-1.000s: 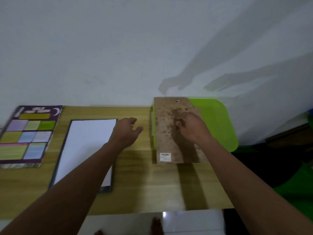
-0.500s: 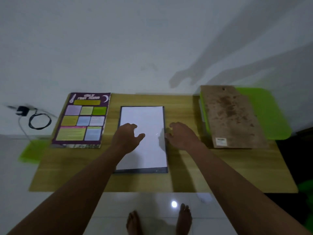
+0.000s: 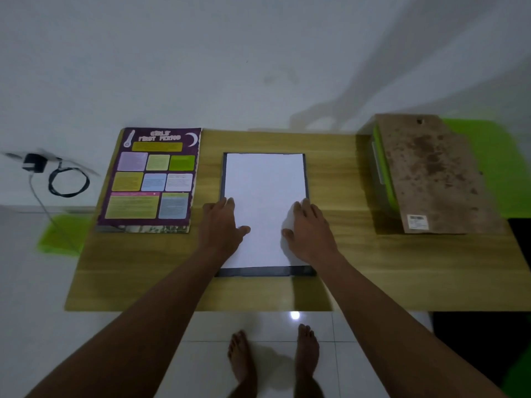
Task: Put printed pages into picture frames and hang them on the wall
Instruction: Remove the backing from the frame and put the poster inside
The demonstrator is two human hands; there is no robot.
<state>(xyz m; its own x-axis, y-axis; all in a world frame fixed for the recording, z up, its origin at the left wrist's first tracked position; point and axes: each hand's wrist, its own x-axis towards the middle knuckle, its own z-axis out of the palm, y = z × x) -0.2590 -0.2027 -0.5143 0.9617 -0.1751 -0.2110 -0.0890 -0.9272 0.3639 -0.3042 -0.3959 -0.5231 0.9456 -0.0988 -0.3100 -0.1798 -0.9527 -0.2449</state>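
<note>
A dark picture frame (image 3: 265,272) lies flat in the middle of the wooden table (image 3: 402,282). A white page (image 3: 264,191) rests inside it, blank side up. My left hand (image 3: 222,225) lies flat on the page's left edge, fingers spread. My right hand (image 3: 309,228) lies flat on its right edge. Neither hand holds anything. A brown backing board (image 3: 431,176) with a white label rests at the table's right end on a green box (image 3: 379,170). A purple printed poster (image 3: 152,179) lies on the left.
A white wall (image 3: 230,58) stands right behind the table. A black charger and coiled cable (image 3: 57,176) hang at the left. Green plastic seats show at the far right (image 3: 505,168) and lower left (image 3: 63,237). Bare feet stand on white floor tiles below the table's front edge.
My right hand left the brown board and came over to the frame. Both hands now press flat on the white page's side edges. The view swung left and down.
</note>
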